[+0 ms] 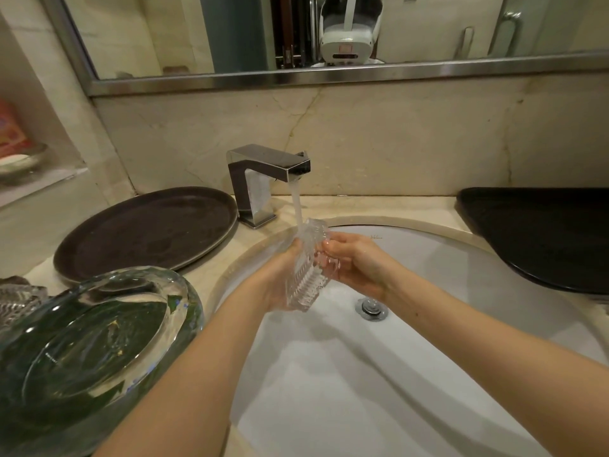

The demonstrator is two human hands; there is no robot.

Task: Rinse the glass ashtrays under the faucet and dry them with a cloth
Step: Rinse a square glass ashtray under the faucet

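A clear ribbed glass ashtray (pixel 308 275) is held tilted on edge over the white sink (pixel 461 341), under the running stream from the chrome faucet (pixel 267 179). My left hand (pixel 280 278) cups it from the left and below, fingers curled round its edge. My right hand (pixel 356 262) grips its right side, fingertips on the rim. A second large round glass ashtray (pixel 92 338) lies on the counter at the left front. Part of another ribbed glass piece (pixel 16 298) shows at the far left edge.
A round dark tray (pixel 148 235) lies on the counter left of the faucet. A black tray (pixel 543 235) sits at the right. The drain plug (pixel 370 306) is in the basin. A mirror runs above the marble backsplash.
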